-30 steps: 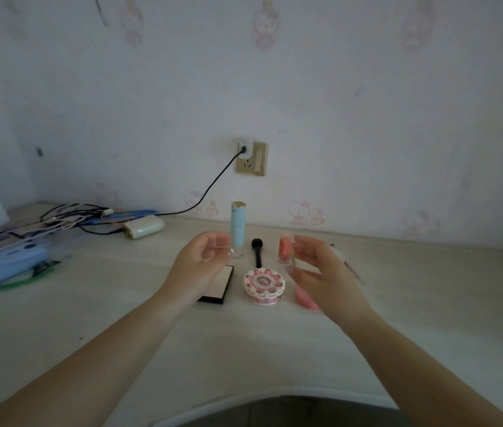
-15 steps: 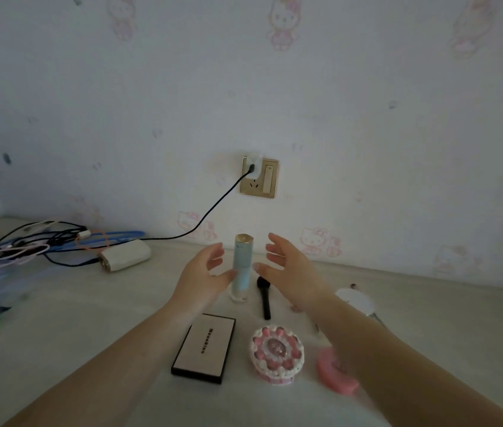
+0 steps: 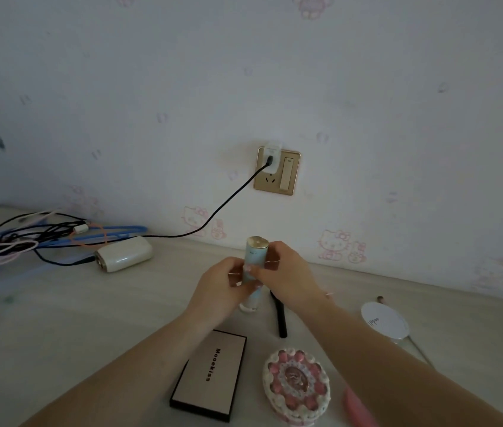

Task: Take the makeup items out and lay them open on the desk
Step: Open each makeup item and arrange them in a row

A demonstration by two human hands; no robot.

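Pale-blue, gold-capped tube (image 3: 255, 262) is gripped upright above the worktop (image 3: 90, 318) by curled left hand (image 3: 224, 288) and right hand (image 3: 287, 272).

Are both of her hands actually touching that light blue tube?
Touching. The head view shows the left hand and right hand with fingers wrapped round the light blue tube.

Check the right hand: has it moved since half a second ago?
Yes. The right hand has closed in leftward onto the pale blue tube standing on the desk, and now grips it together with the left hand.
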